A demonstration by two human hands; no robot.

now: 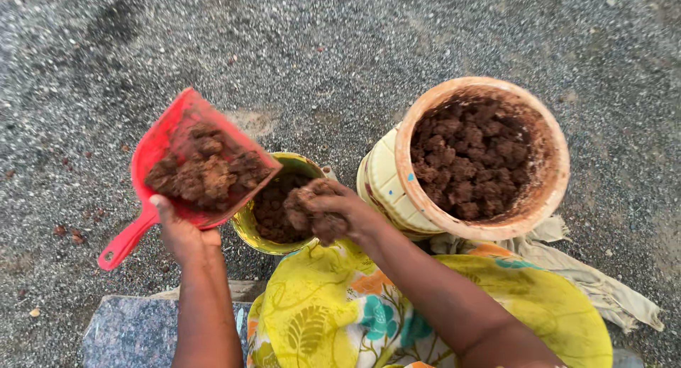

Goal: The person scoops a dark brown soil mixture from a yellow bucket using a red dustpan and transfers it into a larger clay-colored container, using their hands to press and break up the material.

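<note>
1. My left hand (181, 233) grips the red dustpan (191, 162) from beneath, near where the pan meets its handle, thumb up along the rim. The handle sticks out down and to the left, past my wrist.
2. The dustpan is tilted, its open front edge pointing right and resting just over the rim of the small yellow pot (250, 230). It carries a heap of brown soil clumps (206, 171).
3. My right hand (333, 210) is caked in soil, fingers curled loosely over the right side of the small pot's mouth, touching the soil inside. I cannot tell whether it is clutching a lump or only pressing down.
4. The small pot sits between my two hands, just in front of my knees, with part of its rim hidden under the dustpan and my right hand.
5. To the right, just beside my right wrist, a bigger pale pot (386, 184) leans toward me, its wide orange-stained rim facing up and its inside nearly full of brown clumps. It lies on a beige cloth (603, 283).
6. The two pots are near but not touching; a narrow strip of gravel shows between them.
7. The grey gravel ground (340, 49) stretches wide beyond both pots and left of the dustpan.
8. My yellow patterned garment (319, 318) covers my lap, and a grey stone slab (131, 332) lies at lower left.
</note>
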